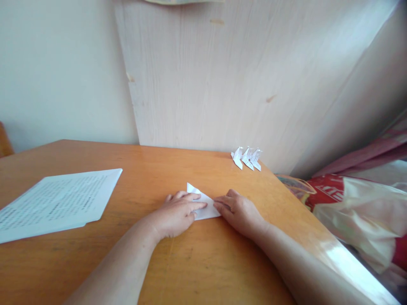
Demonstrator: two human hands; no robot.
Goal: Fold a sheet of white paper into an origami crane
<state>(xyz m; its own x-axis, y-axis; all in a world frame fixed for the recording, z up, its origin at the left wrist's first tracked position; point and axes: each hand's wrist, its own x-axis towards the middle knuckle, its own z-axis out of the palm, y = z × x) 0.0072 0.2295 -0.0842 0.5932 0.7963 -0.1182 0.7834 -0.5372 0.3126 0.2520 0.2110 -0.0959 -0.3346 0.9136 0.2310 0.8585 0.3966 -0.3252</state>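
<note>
A small white folded paper (203,202) lies on the orange wooden table (190,262), shaped like a triangle. My left hand (176,214) lies on its left part with the fingers stretched flat, pressing it down. My right hand (237,209) rests at its right edge, fingers curled together and pressing the fold against the table. Part of the paper is hidden under both hands.
A stack of printed sheets (54,203) lies at the left of the table. Three small folded paper figures (247,157) stand at the far edge by a leaning wooden board (222,76). Plastic bags (359,203) lie off the table's right edge.
</note>
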